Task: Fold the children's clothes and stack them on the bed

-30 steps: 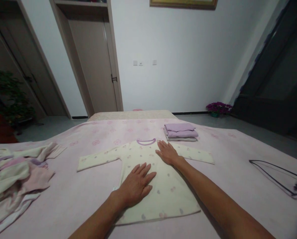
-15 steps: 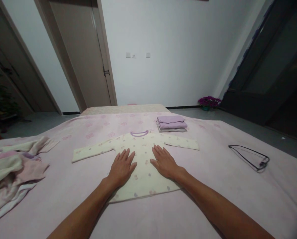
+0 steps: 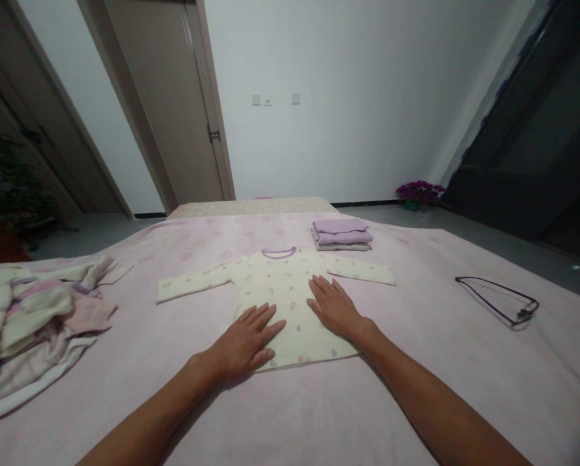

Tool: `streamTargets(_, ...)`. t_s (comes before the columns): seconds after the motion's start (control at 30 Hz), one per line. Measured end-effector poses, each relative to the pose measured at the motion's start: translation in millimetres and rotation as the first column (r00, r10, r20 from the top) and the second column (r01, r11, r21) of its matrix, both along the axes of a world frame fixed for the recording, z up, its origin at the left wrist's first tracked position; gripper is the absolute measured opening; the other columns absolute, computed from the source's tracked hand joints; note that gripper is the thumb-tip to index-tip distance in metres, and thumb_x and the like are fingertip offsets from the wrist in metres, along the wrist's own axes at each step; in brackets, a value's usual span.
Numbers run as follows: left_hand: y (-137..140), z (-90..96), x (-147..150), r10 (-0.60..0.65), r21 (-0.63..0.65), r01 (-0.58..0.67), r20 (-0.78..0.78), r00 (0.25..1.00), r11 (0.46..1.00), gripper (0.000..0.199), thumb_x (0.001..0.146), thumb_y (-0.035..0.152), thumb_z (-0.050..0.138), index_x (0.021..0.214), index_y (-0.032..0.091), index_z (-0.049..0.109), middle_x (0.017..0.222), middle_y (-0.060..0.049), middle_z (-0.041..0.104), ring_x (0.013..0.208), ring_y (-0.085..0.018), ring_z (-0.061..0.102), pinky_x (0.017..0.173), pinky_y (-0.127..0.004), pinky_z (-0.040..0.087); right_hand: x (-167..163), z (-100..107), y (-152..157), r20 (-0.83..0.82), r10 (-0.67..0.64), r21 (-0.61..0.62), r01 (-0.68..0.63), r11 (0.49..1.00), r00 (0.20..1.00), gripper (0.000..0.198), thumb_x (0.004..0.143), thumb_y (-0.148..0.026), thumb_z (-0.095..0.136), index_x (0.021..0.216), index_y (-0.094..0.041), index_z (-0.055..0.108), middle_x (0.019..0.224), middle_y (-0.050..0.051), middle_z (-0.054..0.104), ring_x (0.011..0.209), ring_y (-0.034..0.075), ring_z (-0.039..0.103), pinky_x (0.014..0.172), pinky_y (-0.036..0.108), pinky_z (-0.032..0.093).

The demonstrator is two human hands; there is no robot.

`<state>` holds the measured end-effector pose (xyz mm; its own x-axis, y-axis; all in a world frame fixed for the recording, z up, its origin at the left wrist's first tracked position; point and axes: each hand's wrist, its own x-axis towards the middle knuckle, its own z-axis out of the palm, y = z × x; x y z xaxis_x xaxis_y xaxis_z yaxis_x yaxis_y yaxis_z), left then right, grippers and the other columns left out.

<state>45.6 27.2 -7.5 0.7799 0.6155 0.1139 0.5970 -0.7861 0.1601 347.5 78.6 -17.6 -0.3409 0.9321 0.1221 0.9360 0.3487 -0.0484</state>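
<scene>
A pale yellow long-sleeved top (image 3: 285, 294) with a small print and a purple neckline lies flat on the pink sheet (image 3: 290, 421), its sleeves spread to both sides. My left hand (image 3: 251, 336) rests open on its lower left part, covering the left hem corner. On the right side of the body, my right hand (image 3: 334, 303) lies flat with fingers stretched toward the neckline. Neither hand grips the cloth.
Behind the right sleeve sits a stack of folded purple and grey clothes (image 3: 342, 235). A heap of loose clothes (image 3: 42, 317) lies at the left. On the right is a black thin-framed object (image 3: 498, 301). Purple flowers (image 3: 419, 194) stand on the floor by the wall.
My left hand has slid down the top toward its hem and turned more to the right. My right hand stays at about the same spot on the cloth. The view has shifted slightly.
</scene>
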Motion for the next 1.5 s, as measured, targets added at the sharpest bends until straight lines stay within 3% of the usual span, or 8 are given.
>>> streamTargets(0.3,-10,8.5,-4,0.051,-0.092,-0.054,-0.032,0.998,0.994,0.066,0.098,0.061,0.039,0.157,0.034,0.026,0.165,-0.009,0.017,0.151,-0.036,0.017,0.12,-0.061,0.016,-2,8,-4,0.044,-0.063,0.072,0.06,0.996,0.997,0.057,0.102,-0.041,0.032,0.146,-0.009,0.047,0.155,0.017,0.041,0.146,0.028,0.031,0.121,0.048,0.011)
streamTargets(0.4,-5,16.6,3,0.09,-0.117,-0.091,-0.011,0.996,0.989,0.063,0.096,0.061,0.044,0.152,0.03,0.041,0.161,-0.012,0.031,0.147,-0.037,0.03,0.117,-0.058,0.026,-13,20,-6,0.032,-0.055,0.036,0.054,0.998,0.998,0.055,0.101,-0.04,0.035,0.144,-0.009,0.049,0.156,0.017,0.039,0.147,0.028,0.029,0.121,0.047,0.012)
streamTargets(0.53,26,18.6,22,0.305,-0.095,-0.294,0.152,0.94,0.951,0.045,0.103,0.041,0.035,0.135,0.022,0.06,0.14,-0.011,0.06,0.129,-0.025,0.056,0.11,-0.04,0.042,-45,34,1,-0.032,0.038,-0.08,-0.04,0.996,0.999,0.057,0.098,-0.039,0.039,0.146,-0.009,0.046,0.157,0.016,0.036,0.148,0.029,0.028,0.121,0.045,0.016)
streamTargets(0.7,80,-5.9,32,0.49,0.072,-0.505,0.156,0.858,0.86,0.049,0.102,0.035,0.038,0.145,0.013,0.048,0.154,-0.018,0.043,0.144,-0.031,0.038,0.117,-0.05,0.03,-79,27,27,-0.111,0.054,-0.129,-0.069,0.989,0.992,0.061,0.1,-0.04,0.032,0.151,-0.007,0.038,0.16,0.016,0.029,0.149,0.028,0.024,0.121,0.046,0.015)
streamTargets(0.87,104,-22.6,3,0.584,0.104,-0.584,0.037,0.811,0.805,0.06,0.099,0.051,0.041,0.149,0.018,0.043,0.157,-0.018,0.037,0.147,-0.035,0.031,0.117,-0.054,0.027,-71,6,48,-0.088,0.057,-0.111,-0.067,0.992,0.994,0.069,0.101,-0.05,0.027,0.156,-0.008,0.029,0.164,0.013,0.019,0.152,0.026,0.014,0.122,0.045,0.008)
streamTargets(1.07,134,-21.9,-36,0.634,0.103,-0.635,0.046,0.772,0.765,0.052,0.105,0.04,0.026,0.145,0.015,0.047,0.152,-0.014,0.047,0.142,-0.025,0.041,0.116,-0.039,0.031,-63,-2,53,-0.069,0.005,-0.077,-0.01,0.997,0.998,0.069,0.101,-0.051,0.022,0.156,-0.009,0.03,0.163,0.013,0.021,0.152,0.026,0.015,0.123,0.044,0.007)
streamTargets(1.33,167,-26.1,-81,0.6,0.029,-0.6,-0.076,0.797,0.8,0.055,0.103,0.045,0.031,0.152,0.021,0.039,0.161,-0.012,0.031,0.149,-0.028,0.027,0.117,-0.049,0.025,-64,-3,51,-0.06,0.003,-0.061,-0.007,0.998,0.998,0.068,0.101,-0.049,0.024,0.156,-0.009,0.03,0.163,0.012,0.023,0.152,0.025,0.015,0.123,0.045,0.008)
streamTargets(1.5,162,-25.9,-135,0.674,0.009,-0.678,-0.122,0.728,0.735,0.06,0.103,0.05,0.026,0.156,0.023,0.032,0.162,-0.014,0.025,0.15,-0.033,0.023,0.116,-0.055,0.021,-63,-4,53,-0.059,0.009,-0.046,-0.012,0.999,0.998,0.067,0.101,-0.049,0.025,0.155,-0.01,0.032,0.163,0.012,0.024,0.152,0.025,0.017,0.123,0.045,0.009)
